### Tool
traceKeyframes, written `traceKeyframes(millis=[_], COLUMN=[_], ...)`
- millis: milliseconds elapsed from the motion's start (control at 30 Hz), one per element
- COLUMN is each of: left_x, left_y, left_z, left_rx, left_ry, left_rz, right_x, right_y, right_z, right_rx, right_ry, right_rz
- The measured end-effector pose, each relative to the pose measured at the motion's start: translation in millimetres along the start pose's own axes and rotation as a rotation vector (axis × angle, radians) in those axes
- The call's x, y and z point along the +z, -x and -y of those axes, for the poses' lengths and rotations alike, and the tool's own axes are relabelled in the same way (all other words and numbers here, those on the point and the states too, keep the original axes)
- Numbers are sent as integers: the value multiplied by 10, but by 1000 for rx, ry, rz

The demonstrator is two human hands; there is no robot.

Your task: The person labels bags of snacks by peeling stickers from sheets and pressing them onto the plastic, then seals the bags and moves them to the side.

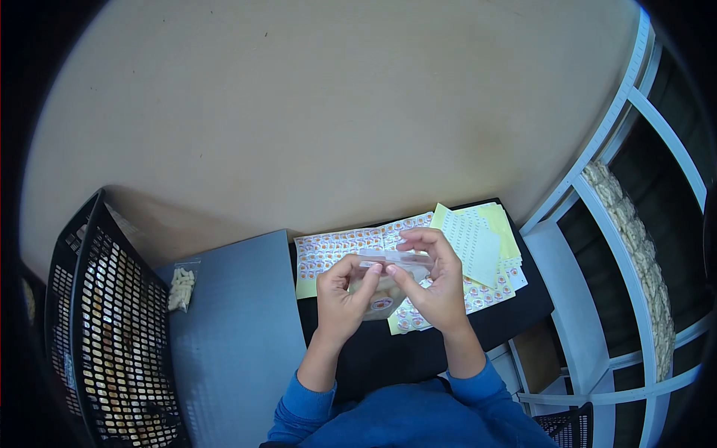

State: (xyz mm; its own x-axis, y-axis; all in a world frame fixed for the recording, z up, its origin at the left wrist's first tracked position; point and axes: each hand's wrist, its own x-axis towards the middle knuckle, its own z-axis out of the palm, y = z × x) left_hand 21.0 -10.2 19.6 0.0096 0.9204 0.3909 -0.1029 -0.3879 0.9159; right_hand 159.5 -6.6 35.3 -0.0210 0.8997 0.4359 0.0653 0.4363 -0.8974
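Note:
My left hand [343, 297] and my right hand [437, 287] hold a small clear plastic zip bag [390, 290] between them, over the sticker sheets. Both thumbs press side by side at its top edge, and the fingers of my right hand curl behind it. A round printed sticker [382, 304] shows on the lower part of the bag, with pale contents behind the plastic. Under and beyond my hands lie sheets of round stickers [321, 257], spread on a black surface [343, 358].
Yellow and pale backing sheets [470, 243] overlap at the right. On the grey table [239, 336] at left lies a filled bag of pale pieces [181, 287], beside a black mesh crate [123, 336]. White metal shelving [627, 299] holding a packed bag [635, 246] stands at right.

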Motion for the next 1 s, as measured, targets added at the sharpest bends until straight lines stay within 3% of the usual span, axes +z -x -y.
traceKeyframes(millis=[133,233,467,567,667,733,800,833,933,967,1000], left_x=[-24,-90,-51,-51,-5,-100,-137,-217,-713,-904,-1193], left_y=[-37,-53,-40,-48,-26,-64,-72,-91,-176,-188,-180], left_z=[-52,59,45,-29,-58,-5,-15,-22,104,8,79], left_rx=[-23,-57,-51,-146,-153,-177,-152,-135,-36,-104,-114], left_ry=[146,240,261,214,193,158,88,-46,-143,-189,-323], left_rz=[-98,-150,-145,111,162,232,244,191,-37,-180,-362], right_x=[-15,-50,-35,-110,-335,-591,-973,-1252,-2436,-2650,-3130], right_y=[128,245,411,510,696,882,1172,1340,2139,2399,2911], right_z=[-1,-85,-153,-167,-298,-395,-625,-550,-549,-299,-334], right_rx=[-100,126,157,219,252,251,46,109,178,199,303], right_ry=[-25,-216,-154,-168,-209,-172,-50,78,191,363,801], right_rz=[-137,154,103,62,-67,-208,-409,-552,-1235,-1428,-1748])
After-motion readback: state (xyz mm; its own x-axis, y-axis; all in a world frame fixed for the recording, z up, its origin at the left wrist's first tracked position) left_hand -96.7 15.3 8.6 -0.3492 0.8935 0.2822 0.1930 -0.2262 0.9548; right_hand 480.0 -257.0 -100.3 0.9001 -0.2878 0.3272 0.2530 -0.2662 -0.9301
